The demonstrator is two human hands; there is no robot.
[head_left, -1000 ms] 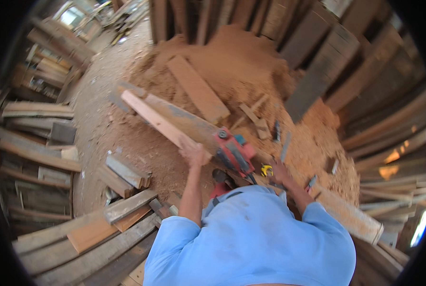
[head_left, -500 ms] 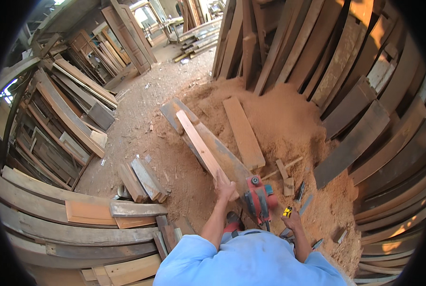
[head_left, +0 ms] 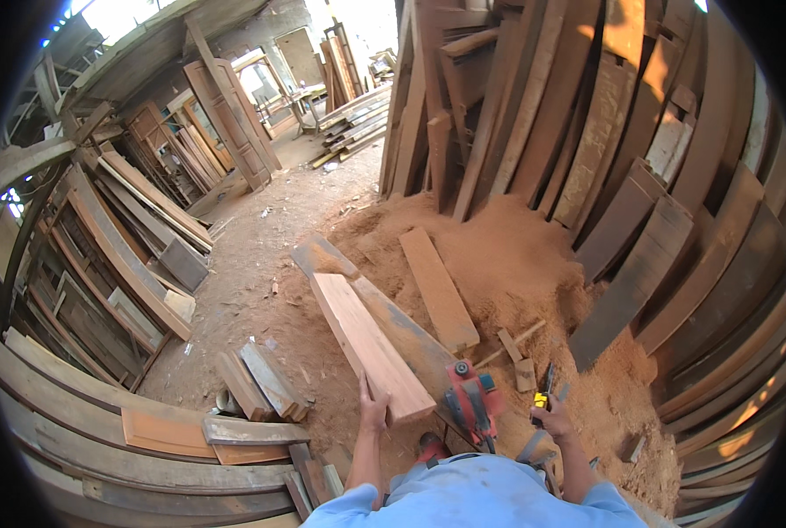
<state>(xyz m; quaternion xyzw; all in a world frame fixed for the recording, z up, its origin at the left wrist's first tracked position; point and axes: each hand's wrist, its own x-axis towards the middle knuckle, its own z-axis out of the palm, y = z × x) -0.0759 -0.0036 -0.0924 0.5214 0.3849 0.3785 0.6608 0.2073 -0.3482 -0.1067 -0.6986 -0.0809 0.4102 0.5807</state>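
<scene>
A pale reddish wooden board (head_left: 371, 348) lies broad face up, slanting along a longer, dusty plank (head_left: 402, 321) beneath it. My left hand (head_left: 374, 407) grips the board's left edge close to its near end. In my right hand (head_left: 553, 422) is a small yellow-and-black tape measure (head_left: 541, 401), held to the right of the work. Between my hands, at the plank's near end, sits a red electric planer (head_left: 474, 403). A dark hand tool (head_left: 549, 377) lies on the sawdust just beyond the tape measure.
Sawdust (head_left: 507, 251) is heaped around a loose board (head_left: 439, 290) and small offcuts (head_left: 523, 373). Tall planks (head_left: 578, 114) lean at the right. Short timbers (head_left: 274, 383) lie on the left floor, beside stacked boards (head_left: 138, 458). A panelled door (head_left: 227, 123) stands far back.
The board has rolled from its narrow edge onto its broad face. My left hand has shifted from its near end to its left edge. My view has tilted up; my right hand keeps the tape measure.
</scene>
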